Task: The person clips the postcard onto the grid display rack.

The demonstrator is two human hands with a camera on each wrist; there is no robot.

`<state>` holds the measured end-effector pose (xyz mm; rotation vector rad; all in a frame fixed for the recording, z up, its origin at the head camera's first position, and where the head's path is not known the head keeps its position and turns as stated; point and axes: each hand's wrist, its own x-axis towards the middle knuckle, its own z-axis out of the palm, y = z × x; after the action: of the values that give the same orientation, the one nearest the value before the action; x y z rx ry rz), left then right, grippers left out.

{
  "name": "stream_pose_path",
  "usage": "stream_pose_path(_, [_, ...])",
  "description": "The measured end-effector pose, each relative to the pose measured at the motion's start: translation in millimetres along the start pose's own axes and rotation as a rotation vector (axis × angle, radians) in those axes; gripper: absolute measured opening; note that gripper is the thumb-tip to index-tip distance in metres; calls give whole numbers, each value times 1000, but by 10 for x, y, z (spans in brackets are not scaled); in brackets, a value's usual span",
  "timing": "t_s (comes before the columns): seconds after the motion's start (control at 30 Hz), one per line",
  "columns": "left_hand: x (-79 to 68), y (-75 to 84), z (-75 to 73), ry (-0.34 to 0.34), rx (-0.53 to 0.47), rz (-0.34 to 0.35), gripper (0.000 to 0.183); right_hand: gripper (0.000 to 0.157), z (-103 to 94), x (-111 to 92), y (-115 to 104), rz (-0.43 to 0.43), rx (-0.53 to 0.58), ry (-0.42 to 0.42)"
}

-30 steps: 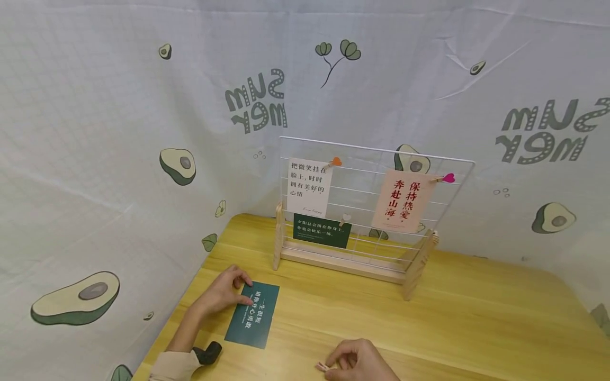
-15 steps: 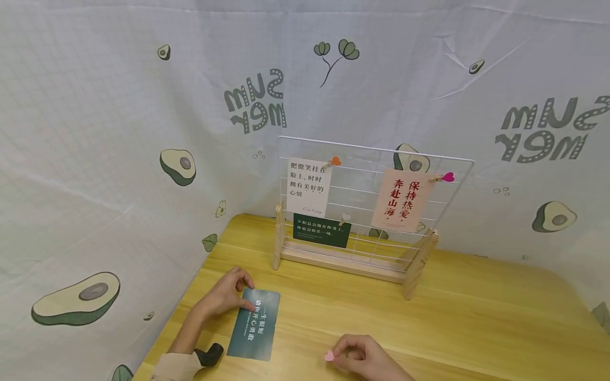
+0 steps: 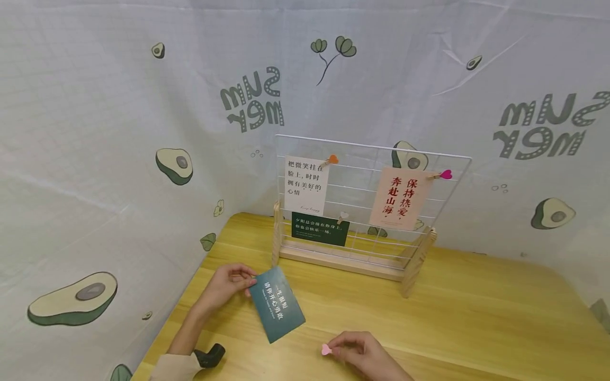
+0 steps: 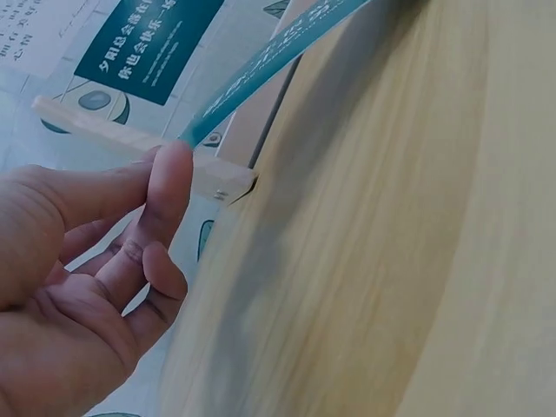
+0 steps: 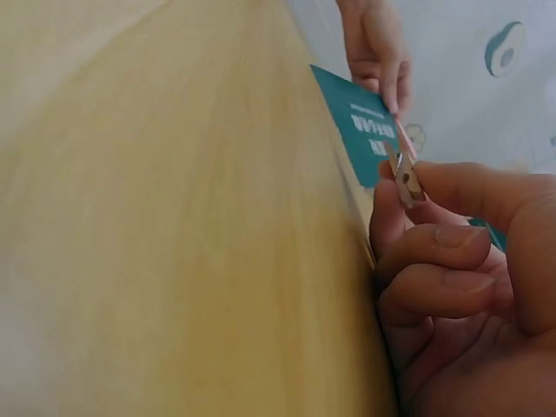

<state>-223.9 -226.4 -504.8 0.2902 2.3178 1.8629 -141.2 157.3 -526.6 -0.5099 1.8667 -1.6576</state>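
My left hand [image 3: 223, 288] pinches a teal card [image 3: 277, 306] with white lettering by one corner. In the left wrist view the card [image 4: 269, 69] is seen nearly edge-on, lifted off the table, its corner between thumb and forefinger. My right hand [image 3: 364, 353] holds a small wooden clothespin with a pink heart [image 3: 326, 350], low over the table's front part. Seen from the right wrist, the clothespin [image 5: 407, 178] sits between thumb and fingertips, apart from the card.
Behind the hands stands a white wire grid rack [image 3: 355, 182] on a wooden base [image 3: 340, 261]. Clipped to it are a white card [image 3: 305, 185], a dark green card [image 3: 319, 229] and a pink card [image 3: 400, 198]. A patterned cloth [image 3: 119, 159] hangs behind the wooden table [image 3: 500, 317].
My left hand has raised the teal card from the table and turned it, its lower end swinging right. The right hand has shifted slightly, and the clothespin's pink heart has turned into view.
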Motion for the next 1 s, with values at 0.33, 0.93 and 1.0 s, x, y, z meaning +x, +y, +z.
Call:
stream_pose_path(0.33, [33, 72, 176, 20, 9, 9, 24, 31, 13, 23, 29, -78, 1, 12])
stream_pose_path(0.93, [189, 206, 358, 127, -170, 123, 30, 32, 8, -7, -3, 18, 49, 80])
stream_pose_path(1.0, [211, 226, 382, 130, -196, 130, 29, 31, 13, -15, -10, 26, 48, 86])
